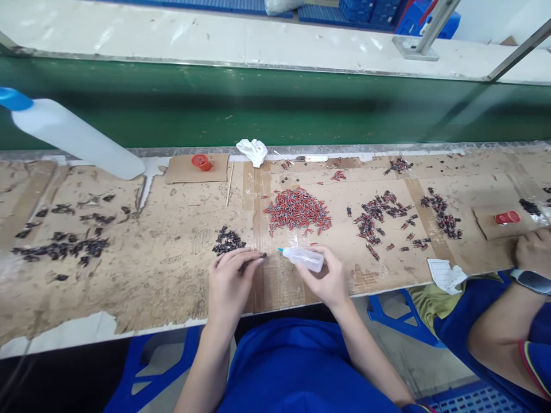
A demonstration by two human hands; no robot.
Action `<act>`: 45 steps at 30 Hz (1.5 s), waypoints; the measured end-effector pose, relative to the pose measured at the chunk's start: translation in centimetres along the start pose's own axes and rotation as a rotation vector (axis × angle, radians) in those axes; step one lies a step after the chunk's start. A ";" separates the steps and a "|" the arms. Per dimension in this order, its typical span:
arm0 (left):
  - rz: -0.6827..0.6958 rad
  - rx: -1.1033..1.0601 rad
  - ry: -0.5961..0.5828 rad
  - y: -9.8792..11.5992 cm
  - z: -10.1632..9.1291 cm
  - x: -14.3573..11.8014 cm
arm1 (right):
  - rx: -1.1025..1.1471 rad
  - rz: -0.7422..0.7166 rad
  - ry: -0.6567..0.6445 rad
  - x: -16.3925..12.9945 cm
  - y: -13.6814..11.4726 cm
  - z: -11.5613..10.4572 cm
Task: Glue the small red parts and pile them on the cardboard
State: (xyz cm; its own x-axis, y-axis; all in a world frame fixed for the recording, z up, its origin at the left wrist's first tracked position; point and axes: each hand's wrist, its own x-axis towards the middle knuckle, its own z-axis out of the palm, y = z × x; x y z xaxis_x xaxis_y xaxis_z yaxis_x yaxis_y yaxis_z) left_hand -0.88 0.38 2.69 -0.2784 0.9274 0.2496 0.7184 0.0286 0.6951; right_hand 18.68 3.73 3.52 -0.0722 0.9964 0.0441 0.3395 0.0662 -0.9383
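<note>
1. Far left: a large white bottle with a blue cap lay tilted over the bench edge; below it, dark parts were scattered on the cardboard mat.
2. A red cap sat on a cardboard scrap at the back, a thin stick just right of it, then a crumpled white rag.
3. A small dark pile lay just above the left hand. The fingers were drawn close together, tips pinched on one small dark part against the mat.
4. The right hand gripped a small squeeze bottle, fingers wrapped round its body, blue nozzle pointing left, near the pinched part; contact could not be told.
5. Behind the bottle: a red pile.
6. Further right: mixed red-and-dark parts, another dark cluster, a paper scrap.
7. Far right: a second red cap; a co-worker's hand rested on the mat, watch on the wrist.
</note>
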 end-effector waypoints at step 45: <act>-0.355 -0.750 -0.129 6.3 3.8 -1.4 | 0.168 -0.050 -0.016 -0.1 0.2 -0.5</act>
State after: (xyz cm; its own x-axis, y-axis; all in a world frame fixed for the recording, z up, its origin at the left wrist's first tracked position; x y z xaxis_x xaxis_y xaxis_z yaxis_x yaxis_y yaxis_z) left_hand 6.49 0.66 4.13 -0.3002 0.9468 -0.1163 -0.0256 0.1139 0.9932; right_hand 19.26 3.63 3.48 -0.1002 0.9911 0.0878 0.1742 0.1044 -0.9792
